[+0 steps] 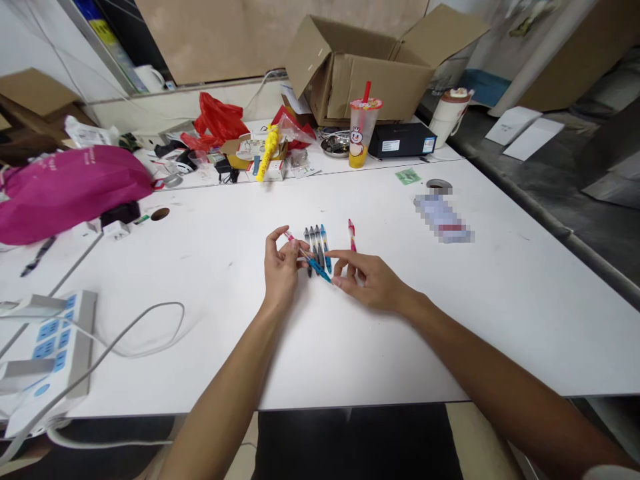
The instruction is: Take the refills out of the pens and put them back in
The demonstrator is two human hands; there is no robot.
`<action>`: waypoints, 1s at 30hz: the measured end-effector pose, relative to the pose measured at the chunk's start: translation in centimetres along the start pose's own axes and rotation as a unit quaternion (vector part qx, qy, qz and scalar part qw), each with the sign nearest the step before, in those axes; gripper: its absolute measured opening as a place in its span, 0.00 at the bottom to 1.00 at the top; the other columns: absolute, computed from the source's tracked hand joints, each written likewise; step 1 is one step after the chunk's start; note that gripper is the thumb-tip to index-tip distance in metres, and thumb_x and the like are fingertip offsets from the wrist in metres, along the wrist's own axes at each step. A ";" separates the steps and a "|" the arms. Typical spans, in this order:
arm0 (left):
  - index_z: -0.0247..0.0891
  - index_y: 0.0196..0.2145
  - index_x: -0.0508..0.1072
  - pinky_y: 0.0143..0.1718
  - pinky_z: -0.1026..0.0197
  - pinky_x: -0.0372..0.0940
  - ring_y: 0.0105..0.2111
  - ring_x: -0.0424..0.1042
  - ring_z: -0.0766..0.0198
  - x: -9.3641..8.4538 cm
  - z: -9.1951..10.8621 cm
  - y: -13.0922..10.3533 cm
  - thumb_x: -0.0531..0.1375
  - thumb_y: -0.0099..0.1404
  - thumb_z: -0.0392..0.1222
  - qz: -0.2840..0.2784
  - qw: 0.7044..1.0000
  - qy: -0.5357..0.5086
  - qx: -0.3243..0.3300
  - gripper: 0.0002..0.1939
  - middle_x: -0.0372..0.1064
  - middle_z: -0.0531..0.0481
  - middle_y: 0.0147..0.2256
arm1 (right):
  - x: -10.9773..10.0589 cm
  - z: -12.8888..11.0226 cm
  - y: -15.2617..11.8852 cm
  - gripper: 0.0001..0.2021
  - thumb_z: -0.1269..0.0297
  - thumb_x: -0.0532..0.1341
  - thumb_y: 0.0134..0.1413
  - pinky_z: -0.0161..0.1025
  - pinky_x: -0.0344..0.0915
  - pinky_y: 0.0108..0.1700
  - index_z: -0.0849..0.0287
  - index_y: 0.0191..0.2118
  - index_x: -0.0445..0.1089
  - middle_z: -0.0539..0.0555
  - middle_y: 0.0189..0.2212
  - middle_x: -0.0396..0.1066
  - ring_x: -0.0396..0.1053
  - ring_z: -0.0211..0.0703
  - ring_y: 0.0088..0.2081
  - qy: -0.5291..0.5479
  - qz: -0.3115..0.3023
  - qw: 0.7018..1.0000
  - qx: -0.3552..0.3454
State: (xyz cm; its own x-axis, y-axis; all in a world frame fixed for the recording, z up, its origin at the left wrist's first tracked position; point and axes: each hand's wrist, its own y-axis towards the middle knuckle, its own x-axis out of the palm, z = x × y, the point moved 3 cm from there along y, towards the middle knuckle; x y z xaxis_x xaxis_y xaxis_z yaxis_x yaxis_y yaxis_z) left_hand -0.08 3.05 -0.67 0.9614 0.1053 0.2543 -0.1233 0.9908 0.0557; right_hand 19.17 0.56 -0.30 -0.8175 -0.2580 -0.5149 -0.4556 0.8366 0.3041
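Observation:
My left hand [283, 263] pinches a pen [319, 269] between thumb and fingers, tilted down to the right. The pen has a pink upper end and a blue lower grip; its middle is partly behind my fingers. My right hand [367, 277] is beside the blue tip, index finger stretched out and apart from the thumb, which is close to the tip. Behind them, several black-grey pens [317, 243] lie side by side with a blue pen [326, 248] at their right. A pink pen [352, 235] lies separately, its lower end partly behind my right hand.
A power strip [75, 340] with cables lies at the left. Toward the back are a pink bag [75, 190], a yellow object [269, 153], a drink cup [361, 133], a black box [403, 141] and a cardboard box [370, 80]. A tape roll [439, 185] lies at the right.

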 end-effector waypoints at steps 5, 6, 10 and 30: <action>0.48 0.65 0.58 0.34 0.62 0.70 0.35 0.77 0.62 0.4 -0.4 -0.2 0.66 0.66 0.50 -0.043 0.998 0.008 -0.050 0.34 0.78 0.45 0.44 | 1.0 -0.8 -0.2 0.17 0.59 0.59 0.67 0.41 0.71 0.41 0.49 0.58 0.72 0.53 0.45 0.78 0.73 0.40 0.35 -0.059 -0.038 0.992 -0.109; 0.48 0.66 0.57 0.36 0.61 0.71 0.37 0.78 0.61 0.4 -0.5 -0.3 0.66 0.66 0.49 -0.041 0.998 0.007 -0.054 0.34 0.77 0.43 0.47 | 1.0 -0.7 -0.1 0.17 0.58 0.58 0.68 0.42 0.72 0.42 0.50 0.58 0.73 0.54 0.45 0.78 0.75 0.42 0.37 -0.066 -0.035 0.991 -0.115; 0.45 0.61 0.65 0.42 0.58 0.73 0.49 0.77 0.56 0.0 -0.5 -0.2 0.65 0.67 0.45 -0.001 0.998 0.008 -0.061 0.27 0.69 0.38 0.59 | 0.2 0.3 0.2 0.17 0.56 0.58 0.69 0.47 0.73 0.48 0.51 0.58 0.74 0.55 0.49 0.79 0.76 0.46 0.45 -0.112 0.036 0.990 -0.083; 0.39 0.39 0.77 0.34 0.64 0.70 0.47 0.76 0.58 -0.1 -0.6 0.0 0.64 0.64 0.42 0.012 0.996 0.002 -0.093 0.07 0.73 0.43 0.48 | -2.1 3.0 0.8 0.12 0.59 0.60 0.67 0.52 0.66 0.47 0.52 0.47 0.80 0.59 0.45 0.76 0.68 0.55 0.48 -0.308 -0.002 0.949 -0.068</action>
State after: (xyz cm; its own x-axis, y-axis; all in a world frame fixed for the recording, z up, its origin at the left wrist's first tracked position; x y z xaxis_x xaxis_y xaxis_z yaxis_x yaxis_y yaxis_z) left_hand 0.00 3.09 -1.25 0.9596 0.1291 0.2499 -0.0986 0.9865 -0.1310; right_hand 21.58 3.23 -1.40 -0.4733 0.1051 -0.8746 -0.5341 0.7553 0.3798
